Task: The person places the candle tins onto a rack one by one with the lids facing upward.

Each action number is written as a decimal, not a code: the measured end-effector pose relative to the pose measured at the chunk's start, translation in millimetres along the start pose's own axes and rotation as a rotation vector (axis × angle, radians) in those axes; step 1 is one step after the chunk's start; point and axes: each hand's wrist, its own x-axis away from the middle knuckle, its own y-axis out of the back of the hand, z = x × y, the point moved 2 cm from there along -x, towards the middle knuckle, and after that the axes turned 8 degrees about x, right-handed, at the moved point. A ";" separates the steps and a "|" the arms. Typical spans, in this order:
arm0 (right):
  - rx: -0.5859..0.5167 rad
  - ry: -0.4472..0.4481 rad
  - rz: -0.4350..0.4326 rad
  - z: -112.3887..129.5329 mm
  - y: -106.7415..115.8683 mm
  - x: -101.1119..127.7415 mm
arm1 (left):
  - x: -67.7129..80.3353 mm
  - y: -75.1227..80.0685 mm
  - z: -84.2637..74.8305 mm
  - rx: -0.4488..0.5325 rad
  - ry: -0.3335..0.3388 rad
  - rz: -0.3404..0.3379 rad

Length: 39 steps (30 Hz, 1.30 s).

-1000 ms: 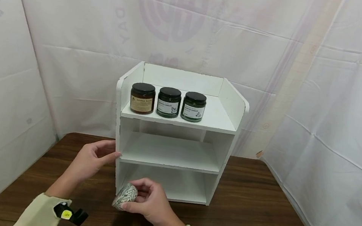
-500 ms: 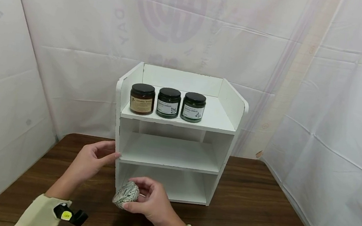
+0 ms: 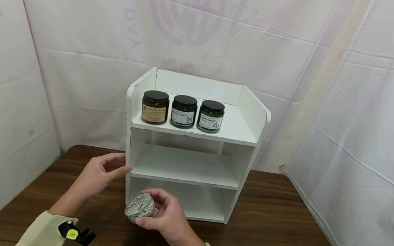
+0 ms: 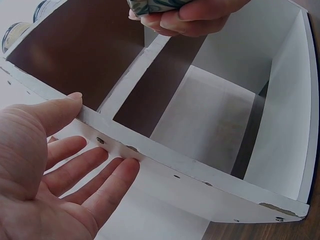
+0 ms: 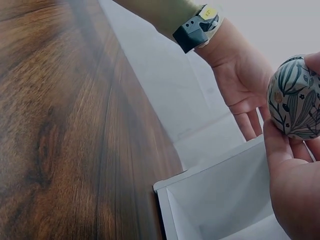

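Note:
My right hand (image 3: 170,221) pinches a small round tin (image 3: 140,208) between thumb and fingers, in front of the bottom shelf's left end. The right wrist view shows the tin's leaf and flower print (image 5: 295,102) in dark green on white. My left hand (image 3: 101,172) rests against the left side of a white three-level shelf unit (image 3: 189,181). In the left wrist view its thumb lies on the side panel's front edge (image 4: 90,116), with the fingers fairly straight along the outer face. Part of the tin is hidden behind my right fingers.
On the top shelf stand three lidded candle jars: an amber one (image 3: 154,109) at left, a green one (image 3: 183,113) in the middle and another green one (image 3: 210,117). The unit stands on a dark wooden table (image 3: 279,233). White sheeting (image 3: 75,82) hangs behind and at both sides.
My right hand has turned the tin, so its round patterned face shows more toward the head camera, and has risen slightly. My left hand and the candle jars stay where they were.

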 end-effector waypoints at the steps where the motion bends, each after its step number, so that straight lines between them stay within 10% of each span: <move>1: -0.002 0.003 0.002 -0.3 0.2 -0.3 | 0.1 0.0 -0.1 0.000 0.000 0.000; 39: 0.033 -0.001 -0.057 9.8 7.4 1.0 | 0.3 -0.1 -1.0 0.009 0.026 0.008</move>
